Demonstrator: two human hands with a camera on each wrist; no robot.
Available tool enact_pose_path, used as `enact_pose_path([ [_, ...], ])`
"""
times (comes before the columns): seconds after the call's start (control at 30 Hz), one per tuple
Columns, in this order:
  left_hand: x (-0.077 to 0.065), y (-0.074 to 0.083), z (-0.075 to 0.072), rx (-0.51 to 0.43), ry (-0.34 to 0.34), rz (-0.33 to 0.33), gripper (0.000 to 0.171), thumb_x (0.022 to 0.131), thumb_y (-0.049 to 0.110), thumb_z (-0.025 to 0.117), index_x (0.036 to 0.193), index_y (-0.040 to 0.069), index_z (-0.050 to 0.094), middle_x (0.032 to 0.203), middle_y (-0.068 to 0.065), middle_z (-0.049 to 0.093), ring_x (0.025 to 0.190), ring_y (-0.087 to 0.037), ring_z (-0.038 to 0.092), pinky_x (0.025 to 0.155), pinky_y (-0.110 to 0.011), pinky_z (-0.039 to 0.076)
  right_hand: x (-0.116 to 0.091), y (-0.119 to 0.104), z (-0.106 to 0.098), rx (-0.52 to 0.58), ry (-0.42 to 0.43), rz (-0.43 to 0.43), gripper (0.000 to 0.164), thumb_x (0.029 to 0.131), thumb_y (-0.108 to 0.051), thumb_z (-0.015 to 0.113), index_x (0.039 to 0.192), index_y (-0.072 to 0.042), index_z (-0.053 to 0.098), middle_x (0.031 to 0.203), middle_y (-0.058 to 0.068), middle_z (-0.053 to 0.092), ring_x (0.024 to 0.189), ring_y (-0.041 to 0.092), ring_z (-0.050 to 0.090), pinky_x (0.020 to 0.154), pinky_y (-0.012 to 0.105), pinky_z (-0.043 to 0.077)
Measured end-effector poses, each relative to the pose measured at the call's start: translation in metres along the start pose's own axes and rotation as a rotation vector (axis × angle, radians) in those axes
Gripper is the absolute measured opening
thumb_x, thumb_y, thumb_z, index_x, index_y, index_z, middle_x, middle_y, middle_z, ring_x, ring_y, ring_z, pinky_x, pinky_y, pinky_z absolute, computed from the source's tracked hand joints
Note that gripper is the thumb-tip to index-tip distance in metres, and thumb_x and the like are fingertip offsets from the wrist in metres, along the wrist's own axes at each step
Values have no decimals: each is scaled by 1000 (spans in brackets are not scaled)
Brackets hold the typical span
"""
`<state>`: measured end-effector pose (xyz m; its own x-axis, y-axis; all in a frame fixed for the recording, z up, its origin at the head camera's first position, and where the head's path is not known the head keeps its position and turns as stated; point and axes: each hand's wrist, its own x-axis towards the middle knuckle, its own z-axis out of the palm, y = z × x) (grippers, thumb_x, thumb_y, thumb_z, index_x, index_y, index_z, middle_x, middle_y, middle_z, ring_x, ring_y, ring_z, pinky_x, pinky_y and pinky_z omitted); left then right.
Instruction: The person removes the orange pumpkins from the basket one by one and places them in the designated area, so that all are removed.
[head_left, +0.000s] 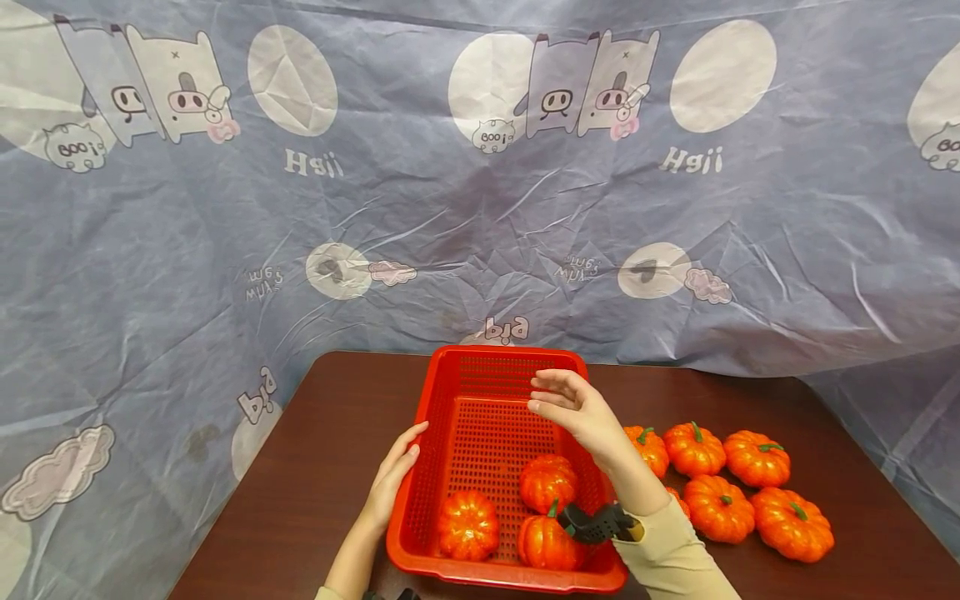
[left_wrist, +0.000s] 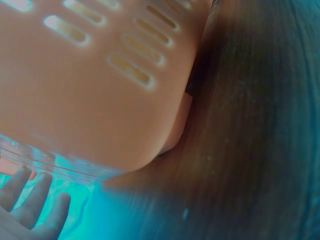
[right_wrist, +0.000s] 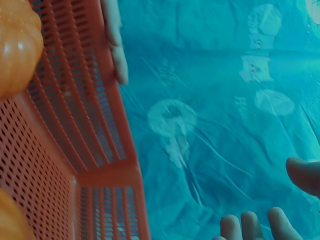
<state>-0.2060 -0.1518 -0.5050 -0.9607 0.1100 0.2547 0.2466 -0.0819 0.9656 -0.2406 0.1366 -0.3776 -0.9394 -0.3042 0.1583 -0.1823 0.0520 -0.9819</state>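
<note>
A red plastic basket [head_left: 487, 433] with slotted walls stands on the table and holds three orange toy pumpkins: one front left [head_left: 468, 527], one at the right [head_left: 547, 482], one front right [head_left: 546, 546]. Along the basket's left outer side rests my left hand [head_left: 388, 483], its fingers extended close to the rim. My right hand [head_left: 577, 410] hovers above the basket's right part, fingers loosely bent and apart, with nothing in it. The right wrist view shows the basket's wall [right_wrist: 70, 100], a pumpkin [right_wrist: 17, 47] inside and my spread right fingertips [right_wrist: 250, 225].
Several more orange pumpkins [head_left: 718, 508] with green stems lie on the dark brown table [head_left: 307, 475], right of the basket. My right forearm partly covers the nearest ones. A grey-blue printed cloth [head_left: 480, 208] hangs behind the table and along its sides.
</note>
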Motion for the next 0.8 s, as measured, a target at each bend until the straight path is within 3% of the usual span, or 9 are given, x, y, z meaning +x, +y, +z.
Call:
enact_pose_path([
  [0.17,0,0,1,-16,-10,-2,43,101,19,36,141,3,37,146,-16,31,124,-27,36,96,-23,36,4,5,15,-7,-63,23,49,84,-10,68,128,-3,48,127,17,51,117,37,50,92,39,45],
  [0.57,0,2,1,48,1,34,42,101,17,36,139,1,40,146,-15,32,131,-24,27,100,-21,26,9,22,43,-31,-168,12,46,84,-12,69,125,-1,50,125,17,53,115,37,52,89,39,47],
  [0.8,0,2,1,49,17,22,41,101,18,37,139,4,41,146,-14,34,130,-21,30,100,-20,27,6,32,56,-96,-221,8,44,84,-16,71,122,-2,53,121,16,56,111,34,54,90,40,46],
])
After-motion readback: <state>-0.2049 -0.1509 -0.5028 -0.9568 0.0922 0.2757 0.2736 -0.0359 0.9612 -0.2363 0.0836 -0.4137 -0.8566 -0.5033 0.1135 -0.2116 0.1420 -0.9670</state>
